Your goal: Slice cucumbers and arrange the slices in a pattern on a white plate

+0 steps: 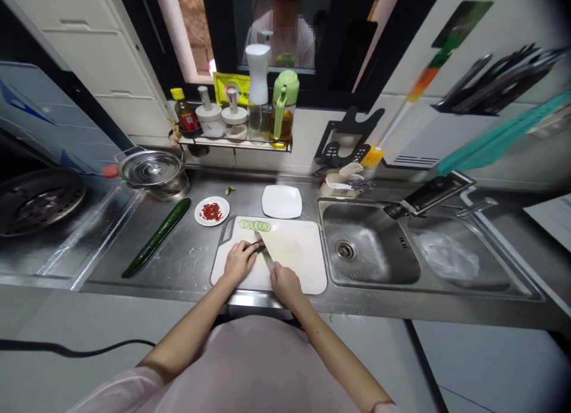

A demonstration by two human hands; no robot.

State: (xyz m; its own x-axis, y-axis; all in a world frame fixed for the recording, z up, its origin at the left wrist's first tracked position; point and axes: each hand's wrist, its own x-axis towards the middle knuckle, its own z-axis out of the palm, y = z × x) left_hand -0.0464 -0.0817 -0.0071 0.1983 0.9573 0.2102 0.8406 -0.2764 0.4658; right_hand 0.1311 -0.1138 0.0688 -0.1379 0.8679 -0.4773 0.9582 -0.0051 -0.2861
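Note:
On the white cutting board (294, 258), my left hand (239, 262) presses its fingertips on a small dark green cucumber piece (259, 249). My right hand (286, 282) is closed round the handle of a knife (266, 253), whose blade lies against the right side of that piece and points away from me. Several thin pale green cucumber slices (254, 225) overlap in a row near the board's far left edge. A whole cucumber (157, 237) lies on the steel counter left of the board.
Behind the board are a white plate of chopped red pieces (211, 211) and a bare square white plate (282, 201). A lidded steel pot (163, 178) stands at the back left. The sink (370, 243) adjoins the board's right side; a rack of bottles (236, 142) hangs behind.

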